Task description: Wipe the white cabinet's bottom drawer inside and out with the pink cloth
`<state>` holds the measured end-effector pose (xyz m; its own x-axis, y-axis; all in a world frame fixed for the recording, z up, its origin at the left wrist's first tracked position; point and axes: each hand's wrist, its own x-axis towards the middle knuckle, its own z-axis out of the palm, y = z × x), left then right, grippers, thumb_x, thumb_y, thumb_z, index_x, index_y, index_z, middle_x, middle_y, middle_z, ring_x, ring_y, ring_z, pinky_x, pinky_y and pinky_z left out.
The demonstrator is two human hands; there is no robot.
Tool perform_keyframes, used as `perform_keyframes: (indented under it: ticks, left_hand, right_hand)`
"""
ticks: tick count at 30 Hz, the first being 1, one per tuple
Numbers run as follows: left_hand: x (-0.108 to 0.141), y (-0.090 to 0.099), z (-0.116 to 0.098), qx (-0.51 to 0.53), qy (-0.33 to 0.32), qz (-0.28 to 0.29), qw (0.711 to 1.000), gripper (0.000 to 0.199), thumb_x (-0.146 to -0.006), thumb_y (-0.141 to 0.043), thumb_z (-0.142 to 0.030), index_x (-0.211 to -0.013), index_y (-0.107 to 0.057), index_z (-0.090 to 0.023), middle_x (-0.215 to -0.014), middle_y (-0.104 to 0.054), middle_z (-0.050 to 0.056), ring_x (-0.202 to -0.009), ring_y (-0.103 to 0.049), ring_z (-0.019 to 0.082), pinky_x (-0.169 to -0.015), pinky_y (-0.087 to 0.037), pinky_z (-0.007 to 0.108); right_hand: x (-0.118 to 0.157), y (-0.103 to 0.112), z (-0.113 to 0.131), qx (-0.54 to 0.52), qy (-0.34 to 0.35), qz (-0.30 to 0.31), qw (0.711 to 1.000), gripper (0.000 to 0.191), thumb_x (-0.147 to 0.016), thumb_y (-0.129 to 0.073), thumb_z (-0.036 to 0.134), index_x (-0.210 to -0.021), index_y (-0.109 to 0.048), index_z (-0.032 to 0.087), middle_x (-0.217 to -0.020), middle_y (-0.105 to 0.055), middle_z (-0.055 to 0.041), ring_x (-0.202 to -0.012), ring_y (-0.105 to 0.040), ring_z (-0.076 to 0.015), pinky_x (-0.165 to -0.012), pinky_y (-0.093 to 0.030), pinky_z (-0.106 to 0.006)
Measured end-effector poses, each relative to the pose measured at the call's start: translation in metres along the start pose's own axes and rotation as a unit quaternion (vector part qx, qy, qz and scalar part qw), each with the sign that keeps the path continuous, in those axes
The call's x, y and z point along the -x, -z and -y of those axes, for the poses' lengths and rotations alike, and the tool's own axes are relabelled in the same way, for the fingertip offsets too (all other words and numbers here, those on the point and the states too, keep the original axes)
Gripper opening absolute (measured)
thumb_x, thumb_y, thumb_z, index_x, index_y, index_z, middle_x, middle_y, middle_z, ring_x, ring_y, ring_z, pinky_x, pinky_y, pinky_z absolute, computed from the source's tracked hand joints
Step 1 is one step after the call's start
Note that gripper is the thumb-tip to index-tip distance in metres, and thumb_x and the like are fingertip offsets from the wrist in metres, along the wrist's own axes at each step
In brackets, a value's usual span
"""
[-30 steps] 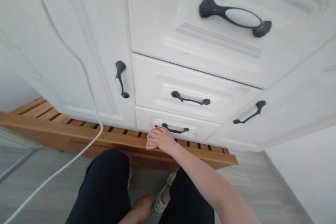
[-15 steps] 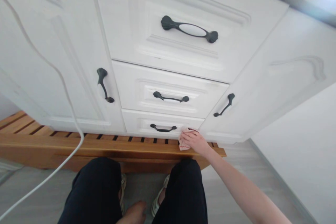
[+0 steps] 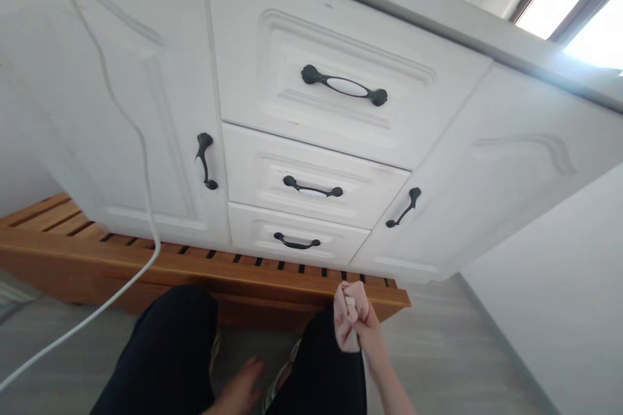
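Head view. We see the right hand [image 3: 366, 331] closed around a bunched pink cloth [image 3: 346, 321], lifted clear of the white cabinet [image 3: 341, 142] and held over the right knee, just in front of the wooden slatted platform [image 3: 146, 259]. The bottom drawer [image 3: 296, 241] lies beyond the hand, not touched. The left hand [image 3: 243, 386] hangs low between the legs, fingers loosely spread, holding nothing. We judge wiping paused; the fronts look clean, though how much remains cannot be told. A white cable [image 3: 141, 207] hangs left.
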<state>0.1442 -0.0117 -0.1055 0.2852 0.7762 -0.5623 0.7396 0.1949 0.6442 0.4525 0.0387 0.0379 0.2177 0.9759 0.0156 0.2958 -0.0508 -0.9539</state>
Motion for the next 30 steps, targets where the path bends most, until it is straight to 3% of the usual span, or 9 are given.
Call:
perform_keyframes:
  ticks: [4,6,8,10,13,16,21,27,30]
  left_hand:
    - [0.021,0.016,-0.049,0.077,-0.09,-0.088,0.989,0.049,-0.091,-0.043,-0.037,-0.137,-0.056,-0.025,-0.149,-0.053,0.007,-0.141,-0.047,0.022,-0.122,-0.033,0.033]
    - [0.043,0.025,-0.075,0.125,-0.13,-0.128,0.975,0.053,-0.097,-0.029,-0.047,-0.142,-0.05,-0.026,-0.153,-0.047,0.007,-0.14,-0.047,0.02,-0.12,-0.035,0.032]
    - [0.07,0.034,-0.099,0.208,-0.172,-0.214,0.939,0.054,-0.096,-0.036,-0.05,-0.142,-0.048,-0.026,-0.154,-0.041,0.009,-0.143,-0.041,0.024,-0.118,-0.038,0.037]
    - [0.095,0.041,-0.119,0.173,-0.194,-0.246,0.933,0.056,-0.09,-0.054,-0.05,-0.14,-0.05,-0.025,-0.149,-0.043,0.012,-0.143,-0.039,0.029,-0.119,-0.038,0.043]
    - [0.117,0.048,-0.136,0.151,-0.21,-0.218,0.941,0.055,-0.084,-0.063,-0.042,-0.135,-0.054,-0.023,-0.139,-0.051,0.013,-0.135,-0.047,0.031,-0.118,-0.038,0.044]
    - [0.12,0.05,-0.14,0.231,-0.192,-0.205,0.932,0.048,-0.083,-0.061,-0.043,-0.124,-0.056,-0.018,-0.126,-0.059,0.013,-0.122,-0.057,0.03,-0.109,-0.045,0.04]
    - [0.122,0.063,-0.137,0.377,-0.143,-0.155,0.902,0.056,-0.079,-0.068,-0.048,-0.123,-0.054,-0.018,-0.121,-0.067,0.01,-0.117,-0.062,0.03,-0.105,-0.048,0.04]
    - [0.144,0.091,-0.135,0.548,-0.104,0.016,0.83,0.073,-0.072,-0.082,-0.044,-0.135,-0.053,-0.021,-0.125,-0.071,0.011,-0.116,-0.066,0.033,-0.099,-0.052,0.043]
    - [0.149,0.103,-0.133,0.56,-0.098,0.057,0.821,0.07,-0.069,-0.086,-0.039,-0.131,-0.059,-0.022,-0.12,-0.073,0.01,-0.113,-0.068,0.032,-0.1,-0.052,0.042]
  right_hand:
    - [0.066,-0.042,0.005,-0.376,-0.195,0.017,0.906,0.065,-0.065,-0.087,0.039,-0.124,-0.064,0.026,-0.11,-0.076,-0.0069,-0.104,-0.07,-0.0303,-0.1,-0.051,-0.049]
    - [0.088,-0.06,0.014,-0.434,-0.224,0.024,0.872,0.07,-0.063,-0.09,0.039,-0.126,-0.063,0.026,-0.112,-0.076,-0.0071,-0.1,-0.072,-0.0283,-0.098,-0.052,-0.046]
    - [0.102,-0.073,0.025,-0.459,-0.226,0.026,0.858,0.074,-0.066,-0.089,0.039,-0.132,-0.059,0.028,-0.117,-0.075,-0.0068,-0.101,-0.072,-0.0266,-0.098,-0.053,-0.044]
    - [0.111,-0.081,0.039,-0.462,-0.214,0.024,0.86,0.079,-0.069,-0.088,0.04,-0.139,-0.053,0.029,-0.124,-0.072,-0.0061,-0.11,-0.069,-0.0253,-0.101,-0.051,-0.043]
    - [0.119,-0.085,0.061,-0.45,-0.184,0.053,0.872,0.079,-0.073,-0.085,0.044,-0.142,-0.05,0.03,-0.134,-0.066,-0.0056,-0.126,-0.061,-0.0244,-0.112,-0.043,-0.042]
    - [0.127,-0.085,0.079,-0.441,-0.155,0.106,0.877,0.067,-0.079,-0.079,0.052,-0.137,-0.055,0.029,-0.136,-0.064,-0.0067,-0.129,-0.058,-0.0257,-0.114,-0.04,-0.044]
    - [0.136,-0.084,0.075,-0.38,-0.146,0.113,0.906,0.055,-0.082,-0.074,0.058,-0.126,-0.064,0.027,-0.125,-0.069,-0.0057,-0.116,-0.063,-0.0267,-0.109,-0.044,-0.044]
    - [0.137,-0.074,0.062,-0.347,-0.135,0.097,0.923,0.036,-0.079,-0.078,0.049,-0.102,-0.071,0.022,-0.093,-0.072,-0.0034,-0.086,-0.065,-0.0214,-0.08,-0.05,-0.033]
    - [0.139,-0.072,0.071,-0.349,-0.127,0.113,0.922,0.04,-0.071,-0.085,0.043,-0.101,-0.071,0.021,-0.096,-0.073,-0.0042,-0.088,-0.065,-0.0219,-0.082,-0.05,-0.033]
